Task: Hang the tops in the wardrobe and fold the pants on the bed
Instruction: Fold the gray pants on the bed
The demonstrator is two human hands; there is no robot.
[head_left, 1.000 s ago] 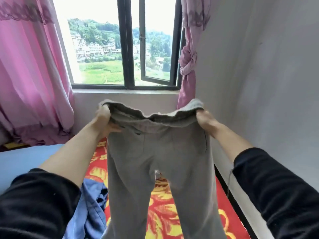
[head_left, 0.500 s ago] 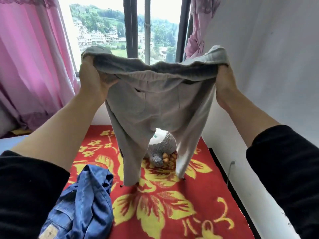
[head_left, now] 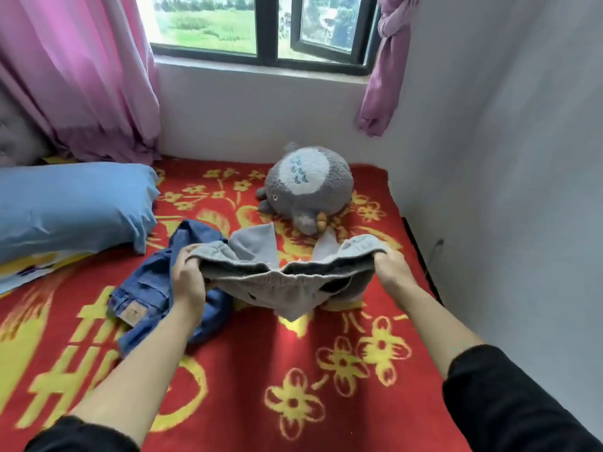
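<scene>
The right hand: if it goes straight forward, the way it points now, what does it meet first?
Probably the plush toy. The right hand, gripping the grey pants, points toward it, though depth is unclear.

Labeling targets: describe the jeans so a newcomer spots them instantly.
Start at the red floral blanket covering the bed. Right of the blue pillow, under the left hand, lie the crumpled jeans: dark blue denim with a tan waistband patch, unlike the grey pants held beside them.
</scene>
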